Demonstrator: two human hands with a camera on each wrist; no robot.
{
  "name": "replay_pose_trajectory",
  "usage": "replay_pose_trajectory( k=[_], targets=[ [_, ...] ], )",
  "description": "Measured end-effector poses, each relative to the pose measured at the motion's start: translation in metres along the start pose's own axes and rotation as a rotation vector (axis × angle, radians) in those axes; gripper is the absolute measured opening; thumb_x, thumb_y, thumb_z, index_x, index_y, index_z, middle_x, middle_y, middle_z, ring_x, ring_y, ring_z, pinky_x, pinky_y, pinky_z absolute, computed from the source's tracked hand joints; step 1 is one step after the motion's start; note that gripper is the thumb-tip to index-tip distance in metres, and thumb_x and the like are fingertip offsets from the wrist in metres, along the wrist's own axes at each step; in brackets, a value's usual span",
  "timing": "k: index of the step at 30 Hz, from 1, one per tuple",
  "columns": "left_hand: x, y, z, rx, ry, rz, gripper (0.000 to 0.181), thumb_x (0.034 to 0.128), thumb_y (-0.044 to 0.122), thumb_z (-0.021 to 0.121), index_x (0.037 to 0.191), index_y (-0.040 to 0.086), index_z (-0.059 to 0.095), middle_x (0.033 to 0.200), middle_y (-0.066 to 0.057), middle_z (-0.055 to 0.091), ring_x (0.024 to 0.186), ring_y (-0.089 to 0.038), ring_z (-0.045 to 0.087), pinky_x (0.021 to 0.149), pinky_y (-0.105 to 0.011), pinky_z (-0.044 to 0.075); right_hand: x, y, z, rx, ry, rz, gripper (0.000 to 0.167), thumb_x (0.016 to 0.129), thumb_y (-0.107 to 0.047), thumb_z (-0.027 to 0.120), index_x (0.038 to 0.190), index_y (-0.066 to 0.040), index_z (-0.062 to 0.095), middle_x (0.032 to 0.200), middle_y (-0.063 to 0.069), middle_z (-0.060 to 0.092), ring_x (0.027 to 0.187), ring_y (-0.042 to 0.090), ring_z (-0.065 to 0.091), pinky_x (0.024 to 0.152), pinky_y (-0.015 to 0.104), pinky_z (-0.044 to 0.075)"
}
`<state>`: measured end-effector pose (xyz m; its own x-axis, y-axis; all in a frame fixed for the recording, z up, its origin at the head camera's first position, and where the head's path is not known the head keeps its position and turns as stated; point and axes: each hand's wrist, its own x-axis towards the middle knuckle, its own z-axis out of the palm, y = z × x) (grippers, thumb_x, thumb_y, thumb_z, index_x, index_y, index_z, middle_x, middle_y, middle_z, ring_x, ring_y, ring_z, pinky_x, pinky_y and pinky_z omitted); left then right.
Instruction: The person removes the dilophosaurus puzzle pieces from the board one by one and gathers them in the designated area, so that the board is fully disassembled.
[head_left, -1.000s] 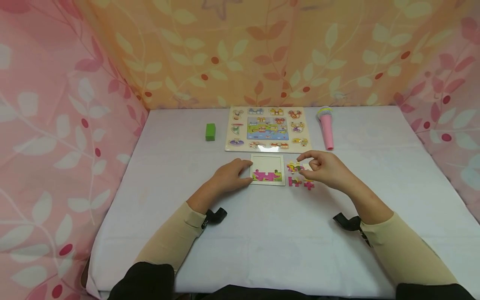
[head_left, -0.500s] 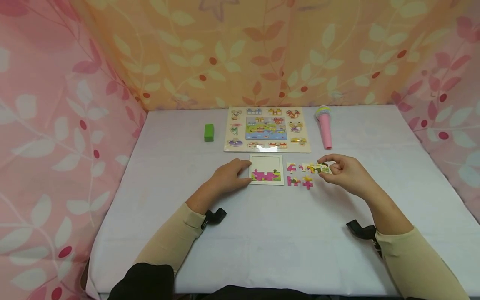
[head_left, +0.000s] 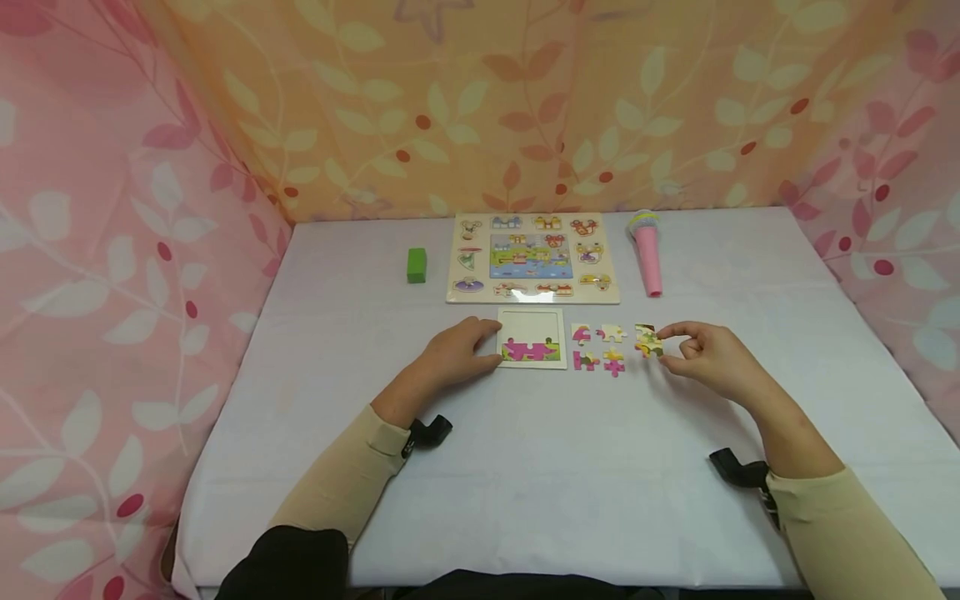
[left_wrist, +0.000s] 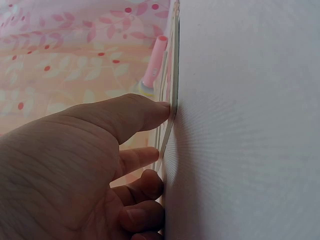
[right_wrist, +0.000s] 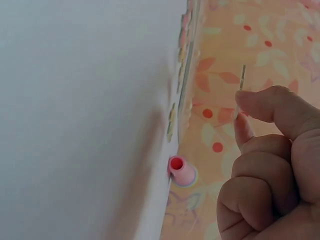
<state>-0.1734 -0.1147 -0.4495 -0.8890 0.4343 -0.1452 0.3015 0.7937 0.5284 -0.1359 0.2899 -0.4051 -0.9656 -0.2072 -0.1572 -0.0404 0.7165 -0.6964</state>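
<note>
right hand [head_left: 708,357] pinching puzzle piece [right_wrist: 243,75]; left hand [head_left: 452,352] at tray [head_left: 529,323]

right thumb and forefinger grasp the puzzle piece by its edge, lifted off the table [head_left: 495,475], right of the tray; the other right fingers are folded in; left thumb and forefinger, spread apart, touch the left edge of the tray without wrapping it, remaining left fingers loosely bent; tray lies flat, a pink-and-green row [head_left: 531,351] filling its near side, pale base showing beyond; four loose pieces [head_left: 586,361] sit between tray and right hand, two by two, pink and yellow on them; right wrist view shows one more piece [right_wrist: 171,122] on the table, apart from the others, below the held one; the two overlap in the head view, so their outlines are hard to split there; behind the tray, a puzzle board [head_left: 459,250]; green block [head_left: 416,265] to its left, pink mic [head_left: 649,262] to its right; leafy curtain [head_left: 337,108] at the back
</note>
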Motion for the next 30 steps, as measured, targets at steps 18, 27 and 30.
replay_pose_trajectory(
  k=[18,27,30],
  targets=[
    [0.001,-0.002,0.002,-0.005,0.005,-0.006,0.061,0.0958,0.039,0.071,0.150,0.017,0.053,0.105,0.000,0.054,0.096,-0.017,0.050,0.080,-0.035,0.043,0.012,0.023,0.010,-0.078,-0.100,0.062,0.038,0.088,-0.011,0.075,0.121,0.006,0.066,0.060,-0.002,0.040,0.054,0.012,0.036,0.054,0.029,0.031],
    [0.001,-0.002,0.001,-0.003,0.002,-0.002,0.062,0.0956,0.038,0.071,0.150,0.016,0.053,0.103,0.000,0.054,0.095,-0.017,0.050,0.079,-0.035,0.042,0.012,0.025,0.011,-0.121,-0.113,0.055,0.039,0.089,-0.014,0.075,0.123,0.003,0.067,0.063,0.000,0.043,0.058,0.015,0.039,0.057,0.031,0.033],
    [0.001,-0.002,0.002,-0.002,0.002,-0.001,0.062,0.0957,0.038,0.071,0.150,0.016,0.053,0.102,0.000,0.053,0.094,-0.017,0.050,0.078,-0.034,0.042,0.010,0.022,0.010,-0.138,-0.095,0.049,0.038,0.089,-0.017,0.077,0.122,0.000,0.067,0.063,-0.001,0.041,0.057,0.015,0.037,0.057,0.031,0.032]
  ],
)
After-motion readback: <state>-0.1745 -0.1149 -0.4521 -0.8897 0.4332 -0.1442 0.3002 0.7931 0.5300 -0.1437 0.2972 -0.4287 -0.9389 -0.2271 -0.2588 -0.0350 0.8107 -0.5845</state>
